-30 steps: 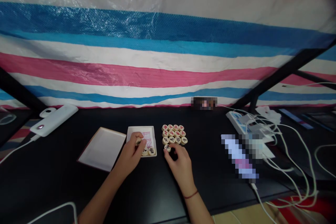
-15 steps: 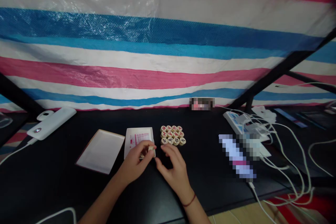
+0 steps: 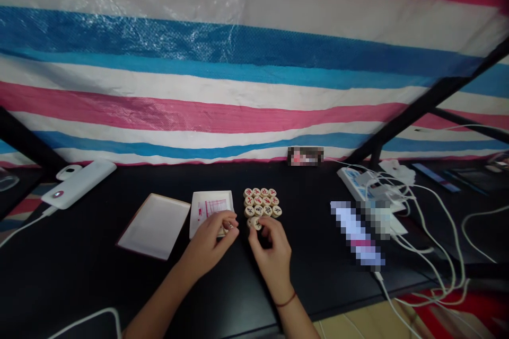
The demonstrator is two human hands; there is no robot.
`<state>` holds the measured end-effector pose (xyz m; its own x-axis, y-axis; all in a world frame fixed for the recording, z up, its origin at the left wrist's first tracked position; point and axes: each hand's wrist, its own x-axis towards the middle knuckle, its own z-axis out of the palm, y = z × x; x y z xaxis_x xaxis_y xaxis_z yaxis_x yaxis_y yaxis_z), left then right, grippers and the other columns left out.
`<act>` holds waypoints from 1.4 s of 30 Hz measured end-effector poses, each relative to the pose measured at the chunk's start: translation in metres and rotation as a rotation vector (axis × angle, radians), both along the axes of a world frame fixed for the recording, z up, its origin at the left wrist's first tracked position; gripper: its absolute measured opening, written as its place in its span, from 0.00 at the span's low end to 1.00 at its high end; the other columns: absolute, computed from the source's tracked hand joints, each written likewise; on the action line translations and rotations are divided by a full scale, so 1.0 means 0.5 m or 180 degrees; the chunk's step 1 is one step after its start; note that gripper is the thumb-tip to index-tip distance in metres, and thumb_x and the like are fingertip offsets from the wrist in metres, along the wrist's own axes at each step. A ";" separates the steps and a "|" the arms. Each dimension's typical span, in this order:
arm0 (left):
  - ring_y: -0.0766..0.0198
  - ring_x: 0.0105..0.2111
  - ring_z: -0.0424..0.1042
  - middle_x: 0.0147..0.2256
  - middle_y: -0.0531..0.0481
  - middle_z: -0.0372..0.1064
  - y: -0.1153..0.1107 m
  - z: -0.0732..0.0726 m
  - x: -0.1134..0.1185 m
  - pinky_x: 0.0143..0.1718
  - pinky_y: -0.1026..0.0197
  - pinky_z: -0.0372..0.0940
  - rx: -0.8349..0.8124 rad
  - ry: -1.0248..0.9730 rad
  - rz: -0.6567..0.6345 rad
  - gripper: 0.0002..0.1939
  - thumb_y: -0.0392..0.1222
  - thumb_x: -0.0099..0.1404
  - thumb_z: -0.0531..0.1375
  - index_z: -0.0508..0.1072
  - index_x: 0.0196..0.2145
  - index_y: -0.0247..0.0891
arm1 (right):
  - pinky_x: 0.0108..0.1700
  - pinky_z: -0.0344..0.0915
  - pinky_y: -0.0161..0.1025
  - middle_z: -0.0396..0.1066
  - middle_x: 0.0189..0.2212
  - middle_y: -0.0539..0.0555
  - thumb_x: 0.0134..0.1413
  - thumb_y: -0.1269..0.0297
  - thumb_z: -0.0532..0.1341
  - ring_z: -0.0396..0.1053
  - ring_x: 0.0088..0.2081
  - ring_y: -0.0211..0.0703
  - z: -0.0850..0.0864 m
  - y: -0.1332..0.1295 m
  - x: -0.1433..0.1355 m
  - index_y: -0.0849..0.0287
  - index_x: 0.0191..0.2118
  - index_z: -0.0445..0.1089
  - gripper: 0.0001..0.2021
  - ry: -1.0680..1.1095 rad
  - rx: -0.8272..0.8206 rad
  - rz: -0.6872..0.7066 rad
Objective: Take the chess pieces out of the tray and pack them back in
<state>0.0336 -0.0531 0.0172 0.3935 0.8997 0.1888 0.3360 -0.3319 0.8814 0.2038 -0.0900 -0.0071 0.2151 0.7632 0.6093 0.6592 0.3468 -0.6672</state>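
Round cream pieces with red and black characters (image 3: 263, 201) lie in tidy rows on the black table (image 3: 222, 280). My right hand (image 3: 272, 249) grips another round piece (image 3: 255, 223) between thumb and fingers, just below the front row. My left hand (image 3: 210, 241) is curled around a few small pieces (image 3: 226, 226) at the front right corner of a white box (image 3: 209, 206), which shows a red printed grid inside. Left of it lies an open, tilted box lid (image 3: 155, 226) with a pale inside.
A white device (image 3: 79, 185) with a cable lies at the far left. On the right are a blurred phone-like object (image 3: 358, 235), a power strip (image 3: 353, 183) and tangled white cables. A striped sheet (image 3: 199, 106) hangs behind the table, with a small blurred box (image 3: 305, 156) before it.
My right hand has moved right, away from my left hand, and now has a round piece in its fingers by the front row. The left hand stays at the box corner.
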 end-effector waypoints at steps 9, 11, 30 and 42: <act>0.61 0.41 0.72 0.42 0.48 0.73 0.008 -0.006 -0.008 0.45 0.57 0.68 0.0372 0.0203 0.0167 0.10 0.41 0.69 0.52 0.70 0.45 0.41 | 0.38 0.66 0.39 0.69 0.38 0.55 0.59 0.68 0.56 0.67 0.37 0.43 -0.038 0.011 0.008 0.57 0.42 0.67 0.07 -0.0372 -0.0731 0.0083; 0.61 0.41 0.73 0.42 0.48 0.73 0.007 -0.007 -0.006 0.44 0.57 0.68 0.0372 0.0220 0.0162 0.10 0.41 0.68 0.53 0.70 0.45 0.41 | 0.39 0.66 0.40 0.69 0.38 0.56 0.59 0.67 0.56 0.67 0.38 0.44 -0.041 0.010 0.008 0.57 0.43 0.67 0.07 -0.0394 -0.0740 0.0036; 0.60 0.40 0.71 0.38 0.48 0.73 0.017 -0.002 -0.010 0.45 0.56 0.67 0.0527 0.0277 0.0467 0.12 0.40 0.68 0.52 0.67 0.48 0.39 | 0.38 0.65 0.42 0.71 0.34 0.55 0.59 0.62 0.57 0.66 0.35 0.46 -0.061 0.013 0.019 0.58 0.40 0.66 0.06 -0.0541 -0.0777 -0.0142; 0.37 0.61 0.51 0.60 0.45 0.59 0.040 -0.034 -0.096 0.59 0.32 0.43 0.1025 0.2170 0.0078 0.41 0.56 0.47 0.69 0.64 0.58 0.51 | 0.39 0.65 0.42 0.71 0.37 0.56 0.59 0.63 0.57 0.67 0.37 0.46 -0.065 0.013 0.019 0.58 0.42 0.66 0.07 -0.0543 -0.0783 -0.0130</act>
